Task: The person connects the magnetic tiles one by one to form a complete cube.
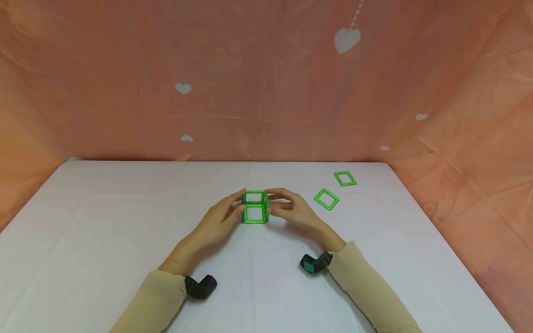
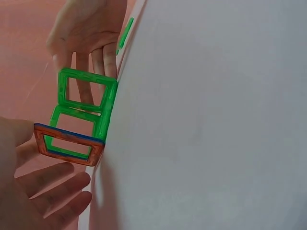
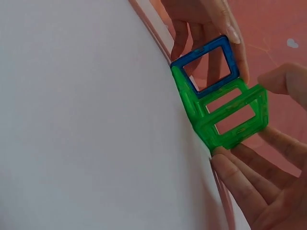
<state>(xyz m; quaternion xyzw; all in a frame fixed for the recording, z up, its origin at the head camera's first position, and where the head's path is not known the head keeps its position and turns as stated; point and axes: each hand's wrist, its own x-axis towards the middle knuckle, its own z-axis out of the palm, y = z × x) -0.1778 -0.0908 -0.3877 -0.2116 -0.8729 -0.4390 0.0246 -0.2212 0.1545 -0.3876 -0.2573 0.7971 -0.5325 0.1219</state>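
Observation:
Both hands hold a small box-like build of magnetic tiles (image 1: 255, 205), square green frames joined at their edges. On its left side stands a darker tile (image 3: 231, 62), blue in the right wrist view and orange-red with a blue edge (image 2: 69, 132) in the left wrist view. My left hand (image 1: 218, 217) holds that side by its edges, thumb toward me and a finger behind. From the other side, my right hand (image 1: 291, 208) grips the upright green tile (image 3: 263, 108) between thumb and fingers. Parts of the fingertips are hidden behind the frames.
Two loose green square tiles lie flat to the right of the right hand, a nearer one (image 1: 326, 199) and a farther one (image 1: 345, 178). A white cloth covers the table (image 1: 125, 217). Behind it hangs a pinkish-orange curtain (image 1: 258, 92) with pale hearts.

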